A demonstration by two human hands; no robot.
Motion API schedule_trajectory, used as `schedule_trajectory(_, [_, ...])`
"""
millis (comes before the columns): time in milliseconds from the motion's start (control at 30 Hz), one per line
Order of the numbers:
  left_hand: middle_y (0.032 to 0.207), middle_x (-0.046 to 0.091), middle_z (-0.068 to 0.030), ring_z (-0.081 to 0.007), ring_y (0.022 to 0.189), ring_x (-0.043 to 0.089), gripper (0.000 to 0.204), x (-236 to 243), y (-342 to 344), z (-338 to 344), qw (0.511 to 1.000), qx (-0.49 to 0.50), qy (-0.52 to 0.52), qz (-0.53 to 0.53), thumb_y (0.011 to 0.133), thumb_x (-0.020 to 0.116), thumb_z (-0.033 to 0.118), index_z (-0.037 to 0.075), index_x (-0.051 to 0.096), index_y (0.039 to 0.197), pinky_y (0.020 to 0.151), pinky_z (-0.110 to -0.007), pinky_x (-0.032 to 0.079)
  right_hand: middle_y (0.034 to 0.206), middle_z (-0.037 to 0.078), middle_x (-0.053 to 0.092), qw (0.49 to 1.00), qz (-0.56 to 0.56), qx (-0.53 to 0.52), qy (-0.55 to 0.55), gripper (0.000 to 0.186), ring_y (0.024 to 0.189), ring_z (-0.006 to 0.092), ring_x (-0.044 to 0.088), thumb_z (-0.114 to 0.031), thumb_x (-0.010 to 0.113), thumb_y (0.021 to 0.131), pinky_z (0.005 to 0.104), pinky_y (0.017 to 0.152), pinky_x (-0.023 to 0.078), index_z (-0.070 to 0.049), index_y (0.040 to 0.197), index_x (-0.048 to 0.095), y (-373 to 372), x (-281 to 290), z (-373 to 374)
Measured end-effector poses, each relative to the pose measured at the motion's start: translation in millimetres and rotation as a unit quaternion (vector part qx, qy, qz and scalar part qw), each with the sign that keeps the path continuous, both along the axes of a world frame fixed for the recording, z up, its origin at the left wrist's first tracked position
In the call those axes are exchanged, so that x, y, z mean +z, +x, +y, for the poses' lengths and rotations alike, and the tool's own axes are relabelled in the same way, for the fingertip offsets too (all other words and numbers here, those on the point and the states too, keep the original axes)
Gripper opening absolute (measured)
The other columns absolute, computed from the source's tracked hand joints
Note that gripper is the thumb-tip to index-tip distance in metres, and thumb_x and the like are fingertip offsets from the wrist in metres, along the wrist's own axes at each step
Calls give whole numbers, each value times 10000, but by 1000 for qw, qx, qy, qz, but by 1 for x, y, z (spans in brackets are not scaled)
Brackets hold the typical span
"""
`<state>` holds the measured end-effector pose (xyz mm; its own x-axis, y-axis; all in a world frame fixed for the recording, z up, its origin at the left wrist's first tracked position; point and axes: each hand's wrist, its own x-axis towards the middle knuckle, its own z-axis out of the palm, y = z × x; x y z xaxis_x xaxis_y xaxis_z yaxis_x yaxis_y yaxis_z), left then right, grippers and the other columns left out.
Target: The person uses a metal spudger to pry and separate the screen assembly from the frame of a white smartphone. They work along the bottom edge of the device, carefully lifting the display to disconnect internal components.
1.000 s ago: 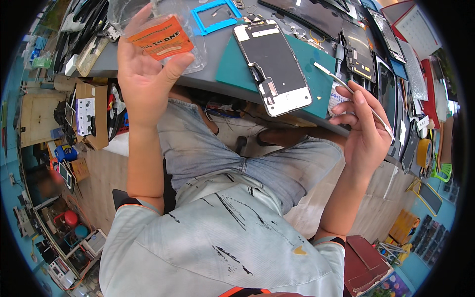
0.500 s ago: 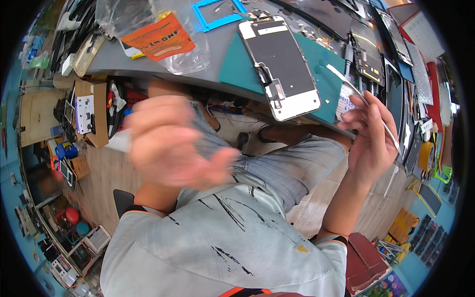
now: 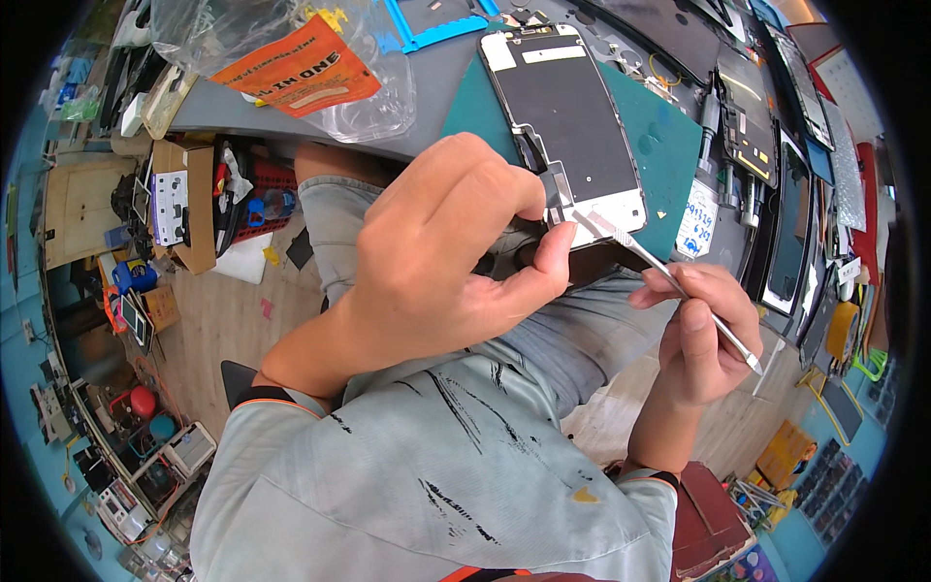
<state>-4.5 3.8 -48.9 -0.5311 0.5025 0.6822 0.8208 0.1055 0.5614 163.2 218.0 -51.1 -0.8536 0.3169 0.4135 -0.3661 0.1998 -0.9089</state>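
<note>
A phone screen assembly (image 3: 582,126) lies back side up on a green mat (image 3: 669,145), its black back plate between white ends. Along its left edge runs a thin flex cable (image 3: 555,184) with a silvery end. My left hand (image 3: 446,242) is closed there, thumb and index finger pinching around the cable's end at the lower left corner; the exact contact is partly hidden. Between the fingers of my right hand (image 3: 703,335) is a slim metal pry tool (image 3: 664,272). Its flat tip reaches over the screen's lower white end, close to my left thumb.
A clear plastic bag with an orange label (image 3: 301,68) lies on the grey table (image 3: 218,116) at left. Beyond it sits a blue frame (image 3: 436,34). Phone parts and tools (image 3: 747,136) crowd the right side, near a paper note (image 3: 696,218). Small loose parts lie behind the screen.
My left hand has swung up and right to the screen's lower corner. My right hand has lowered, and the tool's tip now lies over the screen. The view has shifted slightly.
</note>
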Motion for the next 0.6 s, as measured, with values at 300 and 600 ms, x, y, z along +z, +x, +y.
schedule_trajectory(300, [817, 643, -81, -253, 690, 640, 275, -5, -1, 1, 999, 24, 9, 28, 710, 879, -46, 16, 742, 940, 594, -355, 537, 1090, 282, 828, 1000, -21, -2, 11, 255, 881, 342, 838, -6, 728, 1009, 404, 799, 692, 89, 1237, 788, -3, 4, -9])
schedule_trajectory(600, [848, 709, -69, -133, 657, 607, 265, -8, -3, 0, 999, 15, 16, 28, 746, 851, -112, 5, 768, 970, 573, -265, 476, 1091, 270, 835, 999, -15, 13, 40, 268, 889, 313, 832, 53, 726, 977, 381, 808, 682, 96, 1232, 797, -11, 3, -8])
